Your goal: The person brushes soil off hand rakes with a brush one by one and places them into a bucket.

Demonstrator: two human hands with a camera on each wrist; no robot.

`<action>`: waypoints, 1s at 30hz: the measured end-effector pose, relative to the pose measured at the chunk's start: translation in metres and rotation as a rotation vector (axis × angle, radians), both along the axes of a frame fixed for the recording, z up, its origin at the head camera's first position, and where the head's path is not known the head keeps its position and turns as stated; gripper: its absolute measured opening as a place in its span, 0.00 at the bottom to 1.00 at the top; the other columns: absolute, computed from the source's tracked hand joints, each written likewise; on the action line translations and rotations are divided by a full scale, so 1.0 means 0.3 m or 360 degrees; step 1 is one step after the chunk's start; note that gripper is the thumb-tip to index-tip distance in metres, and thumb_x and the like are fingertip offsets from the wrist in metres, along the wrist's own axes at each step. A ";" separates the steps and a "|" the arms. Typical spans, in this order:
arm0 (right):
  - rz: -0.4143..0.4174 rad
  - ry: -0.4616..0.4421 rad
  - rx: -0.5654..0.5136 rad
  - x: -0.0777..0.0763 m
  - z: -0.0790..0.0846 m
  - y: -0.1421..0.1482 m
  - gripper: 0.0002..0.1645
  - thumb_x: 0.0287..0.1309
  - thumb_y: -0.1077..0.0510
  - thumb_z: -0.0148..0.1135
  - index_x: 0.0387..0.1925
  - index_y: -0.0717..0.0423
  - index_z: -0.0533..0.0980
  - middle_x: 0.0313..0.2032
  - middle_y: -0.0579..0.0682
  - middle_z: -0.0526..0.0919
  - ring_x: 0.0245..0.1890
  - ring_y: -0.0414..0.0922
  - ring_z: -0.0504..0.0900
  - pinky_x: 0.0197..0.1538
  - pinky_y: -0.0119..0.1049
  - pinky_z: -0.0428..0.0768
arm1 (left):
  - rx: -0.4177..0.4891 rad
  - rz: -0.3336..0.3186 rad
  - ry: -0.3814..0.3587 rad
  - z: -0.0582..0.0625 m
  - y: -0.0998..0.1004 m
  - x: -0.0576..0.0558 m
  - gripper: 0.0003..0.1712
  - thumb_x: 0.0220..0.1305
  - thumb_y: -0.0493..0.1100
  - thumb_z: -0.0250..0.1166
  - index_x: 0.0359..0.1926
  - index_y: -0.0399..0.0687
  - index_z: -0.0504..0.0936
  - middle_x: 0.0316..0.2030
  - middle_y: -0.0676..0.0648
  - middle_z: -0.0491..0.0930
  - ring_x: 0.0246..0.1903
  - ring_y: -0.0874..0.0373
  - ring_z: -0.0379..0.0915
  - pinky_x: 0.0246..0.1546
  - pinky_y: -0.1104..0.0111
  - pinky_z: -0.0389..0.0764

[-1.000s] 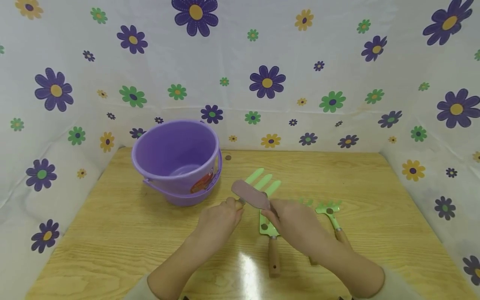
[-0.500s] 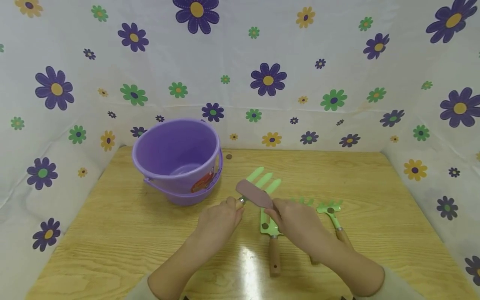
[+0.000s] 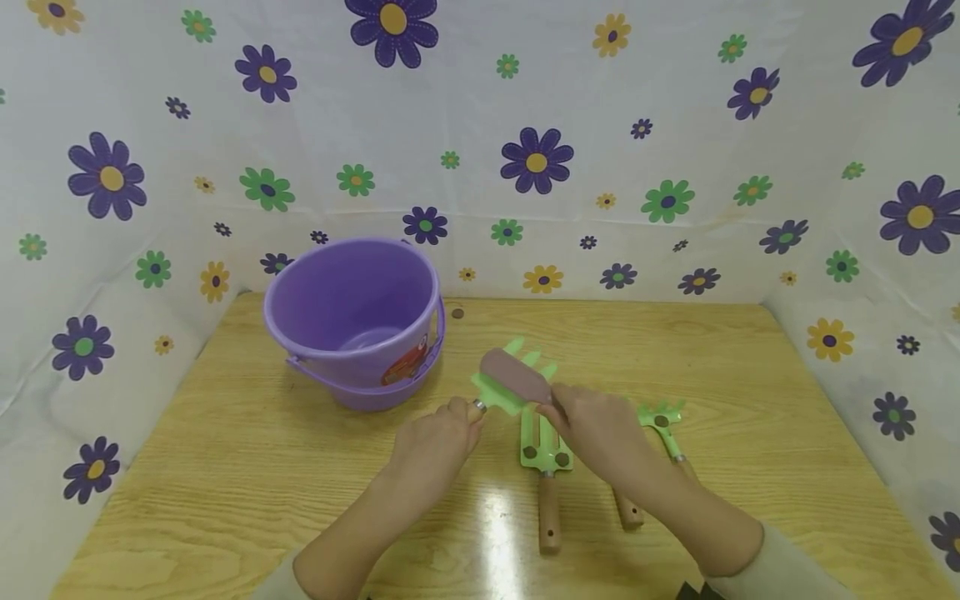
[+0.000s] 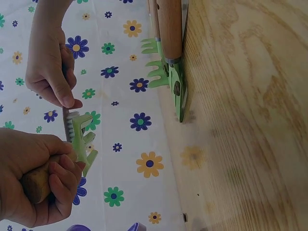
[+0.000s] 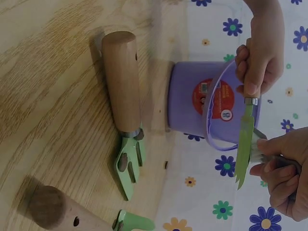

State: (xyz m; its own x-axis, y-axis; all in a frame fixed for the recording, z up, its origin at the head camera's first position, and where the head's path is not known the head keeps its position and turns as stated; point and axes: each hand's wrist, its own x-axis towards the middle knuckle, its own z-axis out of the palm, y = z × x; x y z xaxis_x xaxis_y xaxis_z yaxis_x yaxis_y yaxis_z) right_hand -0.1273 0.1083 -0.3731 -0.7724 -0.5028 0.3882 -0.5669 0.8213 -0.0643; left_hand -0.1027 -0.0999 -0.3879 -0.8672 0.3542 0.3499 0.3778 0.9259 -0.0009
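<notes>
My left hand (image 3: pixel 438 442) grips the wooden handle of a green hand fork (image 3: pixel 495 396), raised over the table with its tines pointing away to the right. A brush (image 3: pixel 516 375) with a mauve back lies across the fork's head, its handle held in my right hand (image 3: pixel 600 429). Pale bristles (image 4: pixel 71 129) meet the green metal in the left wrist view. Below the hands, a green slotted garden tool (image 3: pixel 549 467) with a wooden handle lies on the table, brown lumps on its head.
A purple bucket (image 3: pixel 360 367) with its handle down stands at the left back. A small green rake (image 3: pixel 663 421) and another wooden handle (image 3: pixel 628 508) lie partly behind my right arm. One brown lump (image 3: pixel 457 313) sits near the table's back edge. Flowered cloth (image 3: pixel 480 108) surrounds the table.
The brush and my right hand have shifted slightly up and right. The fork has turned, so the flat of its head now shows under the brush. The bucket and lying tools stay put.
</notes>
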 end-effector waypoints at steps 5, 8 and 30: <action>-0.0039 -0.0014 0.0008 -0.030 -0.011 0.017 0.15 0.56 0.53 0.65 0.23 0.59 0.74 0.13 0.45 0.71 0.10 0.35 0.59 0.11 0.22 0.56 | 0.0012 0.0009 -0.0049 -0.004 -0.004 -0.001 0.19 0.64 0.48 0.61 0.23 0.41 0.68 0.13 0.51 0.64 0.09 0.62 0.58 0.06 0.72 0.66; -0.0071 -0.0036 -0.0005 -0.050 -0.011 0.027 0.15 0.56 0.53 0.65 0.24 0.60 0.75 0.14 0.46 0.73 0.11 0.35 0.60 0.12 0.22 0.57 | 0.0033 0.0016 -0.0093 -0.004 -0.006 -0.002 0.19 0.65 0.48 0.61 0.24 0.41 0.68 0.13 0.50 0.65 0.10 0.61 0.60 0.06 0.71 0.67; -0.0306 -0.0284 0.0018 -0.130 -0.012 0.072 0.15 0.63 0.54 0.59 0.28 0.63 0.77 0.17 0.52 0.78 0.12 0.40 0.69 0.13 0.28 0.69 | 0.0070 -0.0024 -0.0182 -0.004 -0.019 -0.004 0.18 0.64 0.46 0.61 0.25 0.40 0.68 0.14 0.50 0.64 0.10 0.61 0.60 0.07 0.71 0.66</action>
